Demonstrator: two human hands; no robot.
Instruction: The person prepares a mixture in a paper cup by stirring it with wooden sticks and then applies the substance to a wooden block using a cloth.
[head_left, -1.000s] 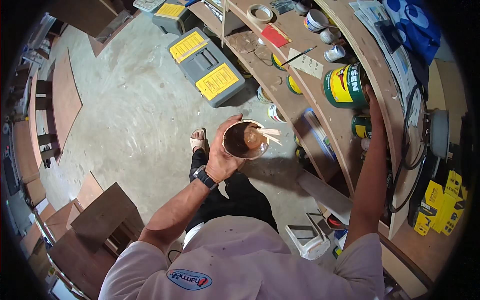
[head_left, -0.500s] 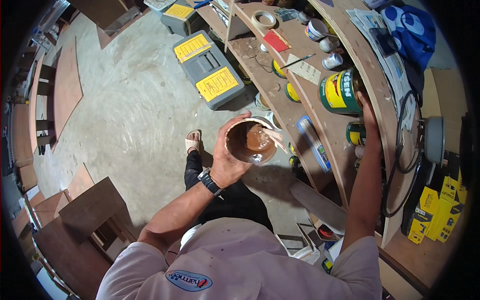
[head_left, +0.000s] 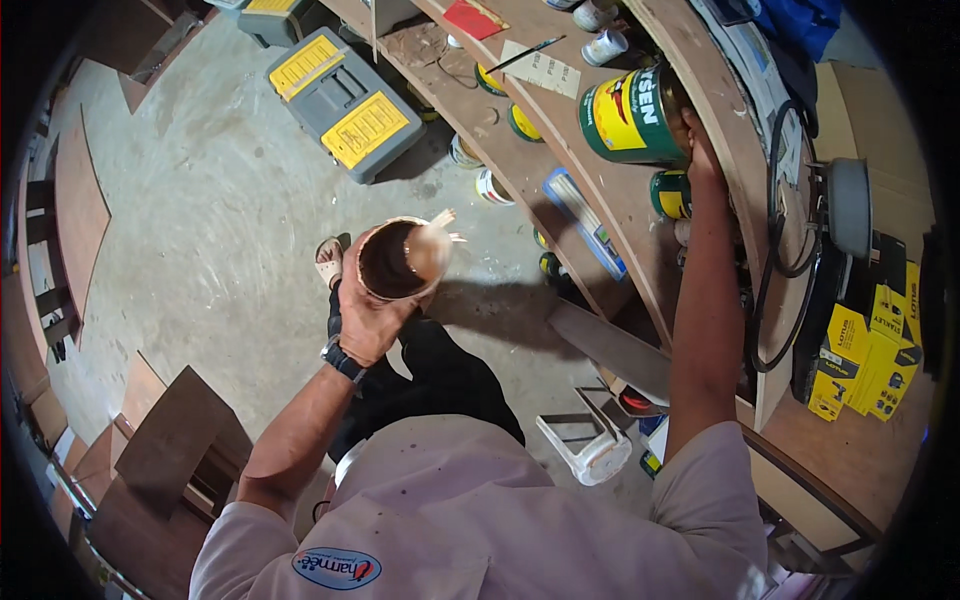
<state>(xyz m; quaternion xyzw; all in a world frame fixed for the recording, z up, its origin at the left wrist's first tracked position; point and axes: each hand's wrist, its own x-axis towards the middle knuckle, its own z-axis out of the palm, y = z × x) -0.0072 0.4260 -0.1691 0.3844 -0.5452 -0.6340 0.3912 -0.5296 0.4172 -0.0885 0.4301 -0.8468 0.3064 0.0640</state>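
Note:
My left hand (head_left: 372,318), wearing a wristwatch, is wrapped round a round open container (head_left: 372,268) with brown-coated inner walls. I hold it above the floor, in front of my body. Pale, frayed strips (head_left: 442,222) stick out past its rim, and a motion blur covers that side of its inside. My right arm reaches to the shelving, where my right hand (head_left: 703,148) grips the rim end of a large green and yellow paint can (head_left: 622,118). Some of the right fingers are hidden at the can's dark open end.
Beside the can on the wooden shelves are a smaller green can (head_left: 670,194), a white jar (head_left: 604,47), a thin paintbrush (head_left: 527,53) and a blue-edged pack (head_left: 585,222). A grey-yellow toolbox (head_left: 345,105) stands on the floor. A white stool (head_left: 590,448) is near my right side.
The whole view has shifted, so the shelves sit farther left and up. The container has moved left, away from the shelves; its glossy brown liquid no longer shows clearly. My right hand stays at the can.

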